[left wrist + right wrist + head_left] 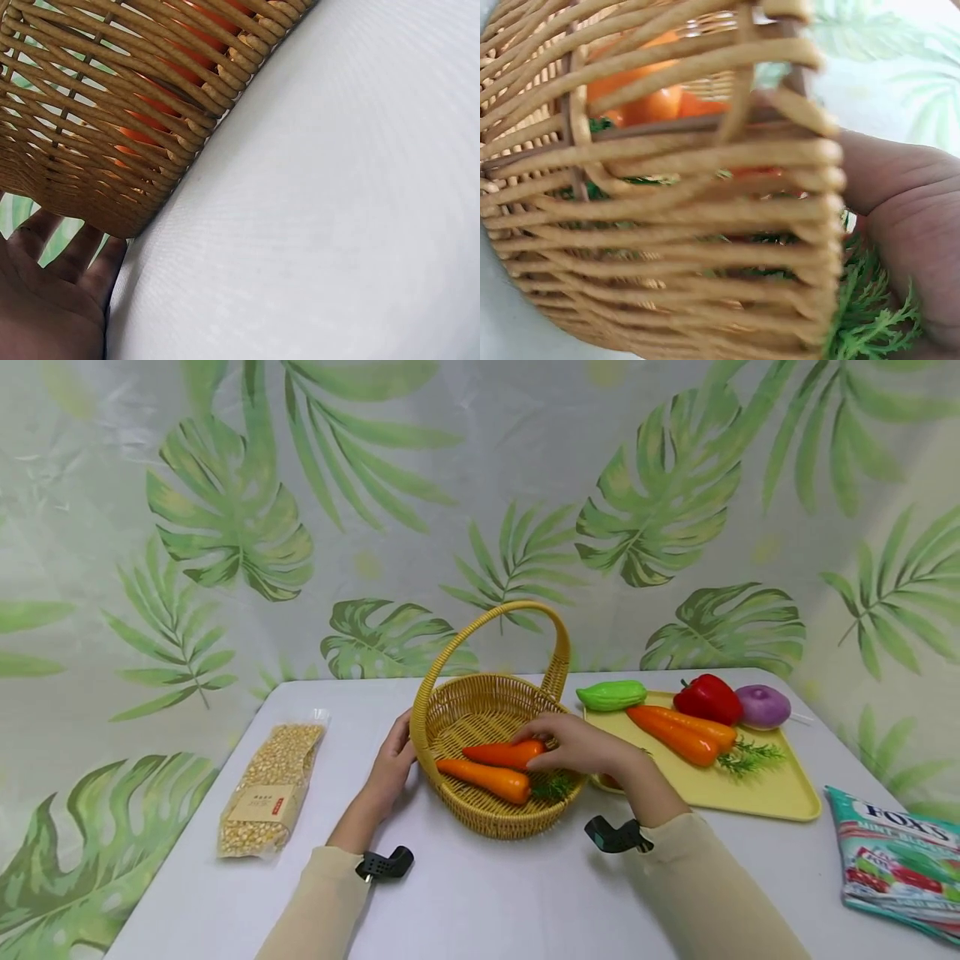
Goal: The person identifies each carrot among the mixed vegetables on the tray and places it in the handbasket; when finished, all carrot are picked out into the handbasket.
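Note:
A yellow wicker basket [487, 822] with a tall arched handle stands mid-table. Inside lie two orange carrots, a front carrot [487, 779] and a rear carrot [491, 753], side by side. My right hand [573, 745] reaches over the basket's right rim and holds the thick end of the rear carrot; green leaves [874, 311] show beneath the palm in the right wrist view. Against the basket's left side rests my left hand [392, 768], its fingers [71, 251] extended along the weave in the left wrist view.
Right of the basket, a yellow tray [765, 793] bears more carrots [678, 735], a red pepper [708, 699], a purple onion-like vegetable [762, 706] and a green bumpy gourd [611, 695]. A bag of corn kernels [270, 789] lies left; a teal candy bag [900, 864] lies far right.

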`<state>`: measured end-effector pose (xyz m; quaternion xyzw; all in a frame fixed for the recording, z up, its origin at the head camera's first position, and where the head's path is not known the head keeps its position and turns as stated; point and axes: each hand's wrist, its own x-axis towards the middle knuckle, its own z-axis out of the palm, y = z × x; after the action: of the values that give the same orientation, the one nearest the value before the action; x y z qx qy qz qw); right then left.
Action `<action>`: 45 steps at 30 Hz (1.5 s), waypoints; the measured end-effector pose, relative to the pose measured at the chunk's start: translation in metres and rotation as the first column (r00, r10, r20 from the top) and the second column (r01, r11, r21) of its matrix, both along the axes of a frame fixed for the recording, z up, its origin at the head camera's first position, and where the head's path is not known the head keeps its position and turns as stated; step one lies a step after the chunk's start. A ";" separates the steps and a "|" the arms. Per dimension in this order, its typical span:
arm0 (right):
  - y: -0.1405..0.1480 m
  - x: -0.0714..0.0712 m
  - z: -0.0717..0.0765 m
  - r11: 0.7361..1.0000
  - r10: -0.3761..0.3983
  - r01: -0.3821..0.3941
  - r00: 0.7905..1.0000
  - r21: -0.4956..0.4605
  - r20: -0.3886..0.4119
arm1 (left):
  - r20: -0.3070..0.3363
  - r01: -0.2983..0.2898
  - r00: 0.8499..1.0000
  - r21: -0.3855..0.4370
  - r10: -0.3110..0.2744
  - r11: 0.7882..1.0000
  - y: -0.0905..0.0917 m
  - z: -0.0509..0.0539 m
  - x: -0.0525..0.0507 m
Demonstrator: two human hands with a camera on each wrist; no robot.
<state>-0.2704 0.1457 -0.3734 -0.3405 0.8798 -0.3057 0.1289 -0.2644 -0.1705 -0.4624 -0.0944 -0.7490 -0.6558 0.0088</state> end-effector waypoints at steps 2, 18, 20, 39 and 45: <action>-0.004 -0.003 -0.002 1.000 0.012 -0.012 1.000 0.008 0.014 | 0.003 0.005 1.000 0.006 -0.005 1.000 0.000 -0.001 0.000; -0.023 -0.009 -0.017 0.995 0.061 -0.063 0.997 0.082 0.037 | 0.006 0.004 1.000 0.001 -0.004 1.000 -0.003 -0.007 0.003; -0.024 -0.008 -0.018 0.993 0.059 -0.063 0.997 0.098 0.046 | 0.005 0.004 1.000 0.002 -0.004 1.000 -0.003 -0.006 0.003; -0.020 0.006 -0.024 0.995 -0.099 0.088 0.963 -0.053 -0.252 | -0.007 0.009 1.000 0.003 -0.009 1.000 -0.002 -0.005 -0.001; -0.014 0.010 -0.023 0.986 -0.156 0.127 0.932 -0.110 -0.327 | -0.010 0.011 1.000 0.004 -0.011 1.000 -0.002 -0.002 -0.002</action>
<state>-0.2600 0.1313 -0.3965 -0.3285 0.8969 -0.2900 -0.0596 -0.2664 -0.1725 -0.4645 -0.1019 -0.7470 -0.6569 0.0092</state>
